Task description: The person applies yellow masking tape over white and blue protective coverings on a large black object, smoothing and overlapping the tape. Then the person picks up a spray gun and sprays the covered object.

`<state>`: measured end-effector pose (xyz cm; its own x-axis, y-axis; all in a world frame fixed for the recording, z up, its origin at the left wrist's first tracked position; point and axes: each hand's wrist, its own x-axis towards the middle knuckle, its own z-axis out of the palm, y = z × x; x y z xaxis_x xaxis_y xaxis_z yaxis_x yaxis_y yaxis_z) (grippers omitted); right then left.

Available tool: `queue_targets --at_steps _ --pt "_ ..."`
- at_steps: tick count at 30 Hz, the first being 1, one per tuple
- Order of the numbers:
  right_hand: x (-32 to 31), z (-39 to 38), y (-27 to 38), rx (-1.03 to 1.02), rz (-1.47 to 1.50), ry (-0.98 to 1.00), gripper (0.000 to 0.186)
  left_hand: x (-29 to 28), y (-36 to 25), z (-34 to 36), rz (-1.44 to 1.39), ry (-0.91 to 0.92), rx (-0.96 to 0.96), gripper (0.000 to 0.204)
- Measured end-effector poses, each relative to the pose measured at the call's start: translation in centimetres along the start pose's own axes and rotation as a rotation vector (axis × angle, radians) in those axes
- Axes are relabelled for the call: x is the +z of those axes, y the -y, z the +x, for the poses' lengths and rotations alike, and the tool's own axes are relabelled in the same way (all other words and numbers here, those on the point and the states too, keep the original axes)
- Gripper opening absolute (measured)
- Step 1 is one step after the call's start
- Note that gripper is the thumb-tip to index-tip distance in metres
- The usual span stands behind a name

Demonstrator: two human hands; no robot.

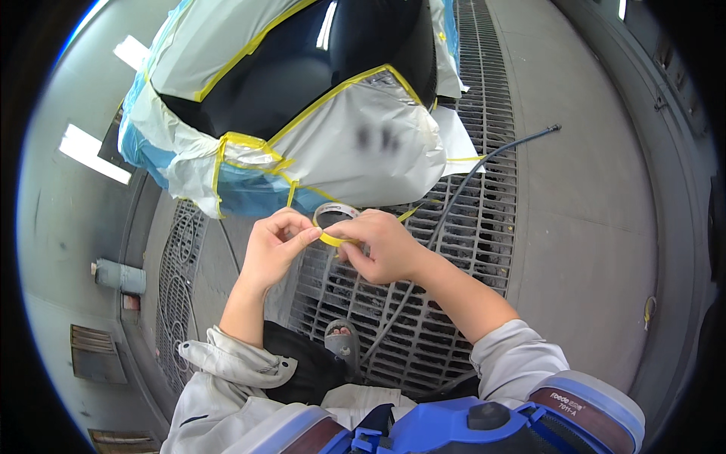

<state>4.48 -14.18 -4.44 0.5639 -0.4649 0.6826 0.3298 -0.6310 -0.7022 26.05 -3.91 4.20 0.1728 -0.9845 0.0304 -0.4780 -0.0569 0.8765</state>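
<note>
A roll of yellow masking tape [331,239] with a pale inner core is held up in front of me between both hands. My right hand [387,244] is closed around its right side, fingers curled over the rim. My left hand [274,244] pinches at the roll's left edge with thumb and forefinger. Whether a loose tape end lies in that pinch is too small to tell. Just beyond my hands is a glossy black car panel [302,72], bordered by white masking paper [348,140] and blue plastic film [253,193], with yellow tape along the edges.
Metal floor grating [484,227] runs beneath and beside the covered vehicle. A dark hose [446,216] crosses it toward the right. A grey cylinder [121,277] sits by the left wall. A blue respirator [469,427] shows at the lower edge, and my sandalled foot [342,344] stands on the grating.
</note>
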Motion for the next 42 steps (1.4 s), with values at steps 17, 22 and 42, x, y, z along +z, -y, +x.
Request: queue_targets --at_steps 17,22,42 --pt "2.9 0.2 -2.4 0.417 -0.389 0.16 0.015 -5.7 2.0 -5.2 0.249 -0.235 0.042 0.012" --pt "5.3 0.3 -2.9 0.639 -0.132 0.271 0.017 -7.9 3.2 -7.2 0.239 -0.233 0.144 0.013" --pt "18.4 11.8 -2.6 0.598 0.56 0.01 0.06 -26.0 -3.9 1.4 0.946 0.064 0.795 0.025"
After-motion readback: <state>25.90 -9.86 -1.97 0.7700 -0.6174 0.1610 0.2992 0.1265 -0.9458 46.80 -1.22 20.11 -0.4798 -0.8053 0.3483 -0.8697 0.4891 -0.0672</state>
